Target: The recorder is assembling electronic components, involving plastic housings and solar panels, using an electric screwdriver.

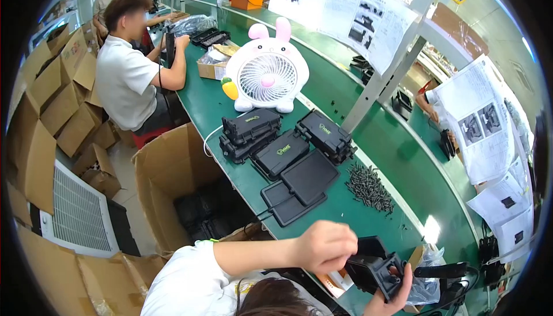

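My right hand (401, 288) grips a black plastic case (367, 271) at the near right edge of the bench, thumb and fingers around its end. Its lid part stands up at the far side. My left hand (327, 246) is closed, knuckles up, against the left side of the case; what its fingers pinch, if anything, is hidden. Beyond my hands lies a heap of small black pins (370, 189). Left of the heap are two flat black panels, one (311, 176) partly over the other (286, 208). Several closed black cases (281, 152) with green marks sit behind them.
A white rabbit-shaped fan (267, 77) stands behind the cases. An open cardboard box (158, 201) holding black cases is left of the green bench (201, 111). A black rod-shaped tool (440, 270) with cables lies right. A co-worker (129, 65) handles a black piece; another's hand (427, 107) shows across the bench.
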The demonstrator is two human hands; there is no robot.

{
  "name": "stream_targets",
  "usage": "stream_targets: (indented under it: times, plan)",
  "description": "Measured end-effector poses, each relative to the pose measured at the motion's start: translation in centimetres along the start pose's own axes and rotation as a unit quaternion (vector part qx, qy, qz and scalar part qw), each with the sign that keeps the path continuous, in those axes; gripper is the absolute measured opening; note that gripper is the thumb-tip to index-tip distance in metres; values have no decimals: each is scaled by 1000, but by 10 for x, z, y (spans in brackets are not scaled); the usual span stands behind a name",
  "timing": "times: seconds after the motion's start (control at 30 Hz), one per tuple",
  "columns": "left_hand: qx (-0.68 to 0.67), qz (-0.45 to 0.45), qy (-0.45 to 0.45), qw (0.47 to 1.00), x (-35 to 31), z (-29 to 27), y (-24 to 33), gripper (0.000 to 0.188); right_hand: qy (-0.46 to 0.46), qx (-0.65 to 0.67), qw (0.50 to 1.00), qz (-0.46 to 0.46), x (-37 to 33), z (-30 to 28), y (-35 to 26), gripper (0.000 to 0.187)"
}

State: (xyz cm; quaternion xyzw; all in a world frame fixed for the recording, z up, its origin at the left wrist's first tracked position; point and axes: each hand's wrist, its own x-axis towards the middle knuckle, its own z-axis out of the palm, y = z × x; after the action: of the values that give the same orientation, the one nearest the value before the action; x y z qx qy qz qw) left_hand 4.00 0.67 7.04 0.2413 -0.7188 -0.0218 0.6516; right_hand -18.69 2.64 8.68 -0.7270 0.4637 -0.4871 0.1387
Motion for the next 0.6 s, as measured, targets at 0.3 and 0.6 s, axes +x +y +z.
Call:
stream_targets:
  times: [0.3,0.6]
  plan:
    - [-16,-215,-82,973,14,22,-47,16,-17,34,998,-54,-10,18,-3,48]
    - [-227,-379,-205,873,10,37,-54,23,-78,90,987,-107,0,16,-6,59]
